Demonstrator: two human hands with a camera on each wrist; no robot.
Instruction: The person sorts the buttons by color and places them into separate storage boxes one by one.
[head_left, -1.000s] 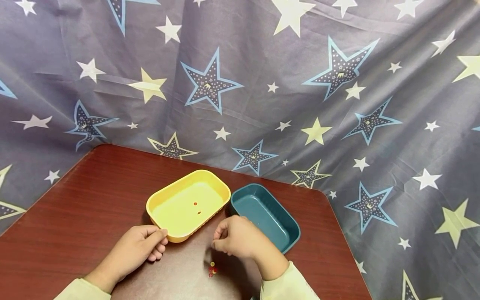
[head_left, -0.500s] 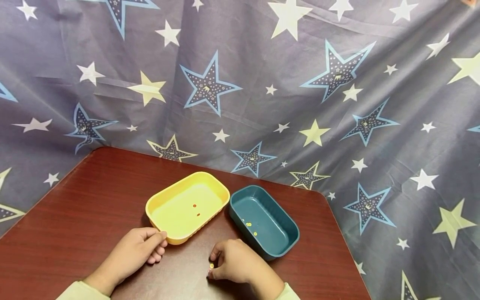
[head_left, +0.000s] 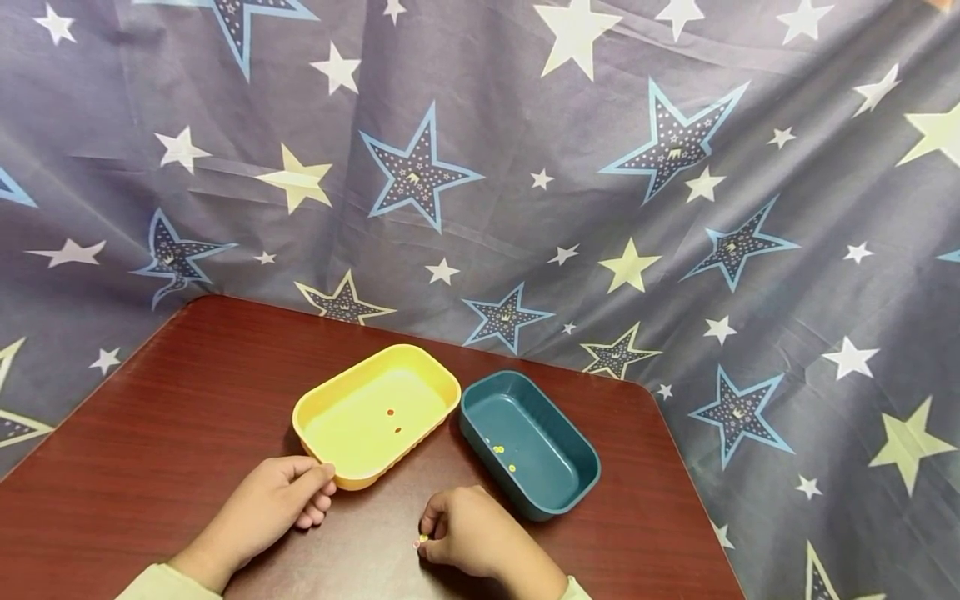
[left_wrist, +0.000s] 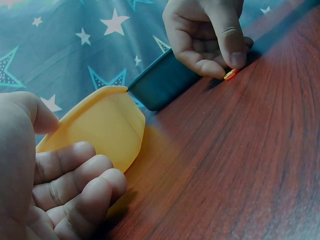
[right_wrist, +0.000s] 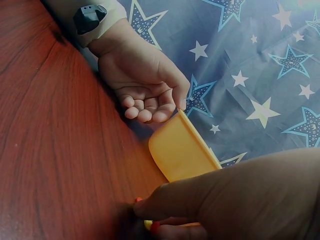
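Note:
My left hand [head_left: 281, 500] pinches the near left corner of a yellow plastic bin [head_left: 375, 400], thumb at the rim and the other fingers loosely curled below. Two small red discs [head_left: 391, 412] lie inside it. Low over the tabletop, my right hand [head_left: 476, 533] has thumb and forefinger closing on a small yellow disc [head_left: 423, 538]. A small red disc [right_wrist: 138, 200] shows right at its fingertips. Just beyond this hand stands a dark teal bin [head_left: 555, 450], with several small yellow discs [head_left: 498, 449] on its floor.
The two bins stand side by side on a dark red wood-grain table [head_left: 187, 392]. A grey curtain printed with stars [head_left: 510, 167] hangs along the table's back and right edges. A dark wrist device [right_wrist: 90, 19] sits on the left sleeve.
My right hand has come down from beside the teal bin to the small discs on the table, uncovering the yellow discs in that bin. My left hand has kept its hold.

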